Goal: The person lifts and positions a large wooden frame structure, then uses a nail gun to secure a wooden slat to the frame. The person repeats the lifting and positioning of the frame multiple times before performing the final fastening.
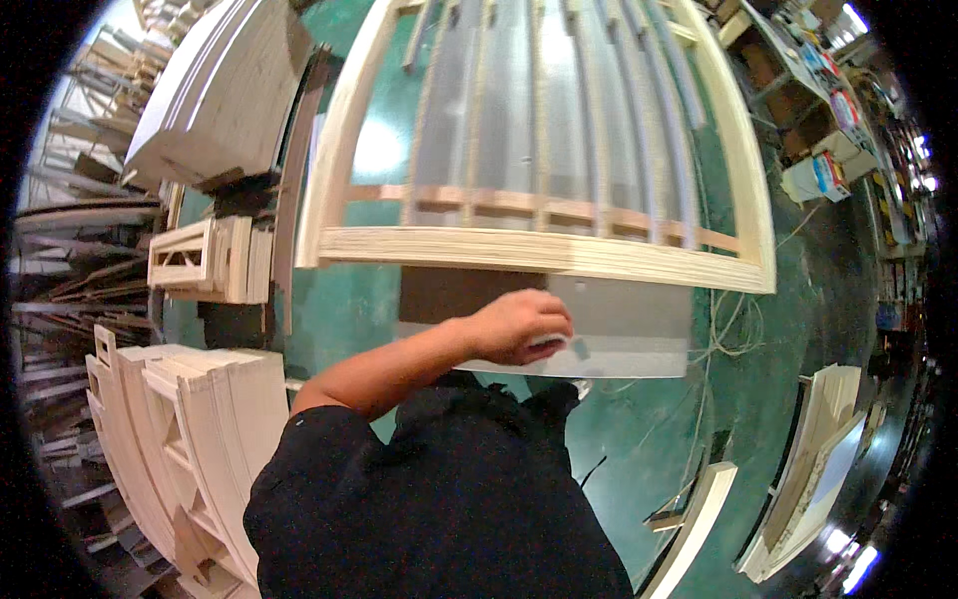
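My left hand (521, 325) reaches across in front of my body, its fingers curled closed. Something small and whitish shows under the fingers, too blurred to name. Below the hand lies a flat grey sheet (639, 324), partly in shadow. Just beyond it is a large pale wooden frame (449, 245) with several long narrow slats (539, 130) running away from me inside it. The hand is close to the frame's near rail; whether it touches the sheet I cannot tell. My right hand is out of view.
Stacked pale wooden panels (215, 90) and small frames (235, 260) stand at left, with more wooden pieces (220, 419) nearer. Loose cables (733, 324) lie on the green floor at right. A long board (699, 529) and leaning panels (813, 479) are at lower right.
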Motion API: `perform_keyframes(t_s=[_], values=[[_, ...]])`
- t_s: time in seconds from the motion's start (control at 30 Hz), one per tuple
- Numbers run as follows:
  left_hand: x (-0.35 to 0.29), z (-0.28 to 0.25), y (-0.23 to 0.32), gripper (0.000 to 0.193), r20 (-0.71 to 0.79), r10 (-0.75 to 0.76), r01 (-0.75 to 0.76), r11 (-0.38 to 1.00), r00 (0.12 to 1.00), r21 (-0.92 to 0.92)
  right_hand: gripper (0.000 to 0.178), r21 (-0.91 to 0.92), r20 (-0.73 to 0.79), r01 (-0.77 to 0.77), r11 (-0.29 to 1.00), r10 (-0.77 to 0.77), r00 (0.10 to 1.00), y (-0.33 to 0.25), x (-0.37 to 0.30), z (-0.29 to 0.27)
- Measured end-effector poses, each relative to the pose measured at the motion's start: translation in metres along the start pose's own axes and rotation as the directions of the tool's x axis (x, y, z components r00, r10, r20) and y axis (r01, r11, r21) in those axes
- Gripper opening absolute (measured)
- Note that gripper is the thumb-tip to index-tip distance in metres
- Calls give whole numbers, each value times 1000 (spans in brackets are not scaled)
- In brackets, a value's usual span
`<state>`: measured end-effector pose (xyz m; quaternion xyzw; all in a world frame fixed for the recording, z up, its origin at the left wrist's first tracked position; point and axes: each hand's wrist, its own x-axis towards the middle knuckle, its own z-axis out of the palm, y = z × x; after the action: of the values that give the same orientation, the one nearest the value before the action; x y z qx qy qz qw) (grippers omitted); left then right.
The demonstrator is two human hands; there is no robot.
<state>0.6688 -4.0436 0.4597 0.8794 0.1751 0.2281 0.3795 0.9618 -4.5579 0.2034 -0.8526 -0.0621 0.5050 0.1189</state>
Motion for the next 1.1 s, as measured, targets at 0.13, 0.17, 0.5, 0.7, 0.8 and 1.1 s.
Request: perform_keyframes(t_s=[0.13, 0.17, 0.5, 0.7, 0.8, 1.1], values=[[-98, -89, -36, 14, -289, -102, 114, 993, 952, 23, 30, -150, -40, 15, 989, -21, 999, -11, -36, 36], [-116, -113, -37, 14, -362, -114, 153, 985, 925, 83, 31, -172, -57, 13, 985, -23, 998, -14, -45, 51], [-276, -226, -88, 91, -274, -530, 591, 648, 803, 480, 21, -82, 43, 157, 984, -153, 987, -144, -68, 112], [-285, -226, -110, 89, -259, -501, 563, 754, 826, 339, 28, -95, -61, 323, 941, -330, 942, -185, -80, 149], [-275, -230, -113, 86, -226, -456, 508, 783, 861, 359, 30, -234, -60, 382, 894, -405, 912, -195, -96, 168], [-282, -225, -134, 81, -209, -472, 515, 767, 857, 383, 38, -383, 102, 459, 802, -457, 884, -116, -39, 170]])
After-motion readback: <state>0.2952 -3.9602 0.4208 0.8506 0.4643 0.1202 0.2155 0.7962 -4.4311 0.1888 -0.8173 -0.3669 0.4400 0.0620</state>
